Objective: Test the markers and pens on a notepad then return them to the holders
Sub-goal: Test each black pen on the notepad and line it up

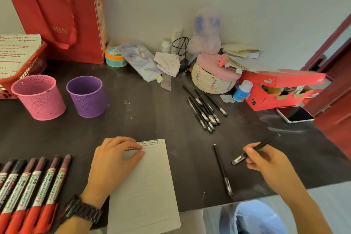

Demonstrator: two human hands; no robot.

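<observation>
Head view, the only one. At four o'clock, right hand (266,161) pinching a slim black plastic pen (266,142) between thumb and curled fingertips, low on the barrel, tip end slanting down toward the pad, tail up toward two o'clock. Probably light and stiff, the smooth barrel a little slippery; best taken close to the tip for writing and nearer the middle for dropping into a cup. At six o'clock, off-white lined paper notepad (148,186) lying flat on the dark tabletop (152,116), thin and likely to slide, hence left hand (112,161) laid flat on its top corner, fingers straight and close together, pressing beside a few red scribbles. Just right of the pad, a second black pen (222,169) lying loose. Toward one o'clock, a loose bundle of more black pens (204,108), easily rolled. At eight o'clock, a row of red-and-white markers (32,182), thicker and easier to grasp. At ten and eleven o'clock, a pink perforated plastic holder (39,97) and a purple one (86,96), upright, apparently with nothing standing in them.
</observation>
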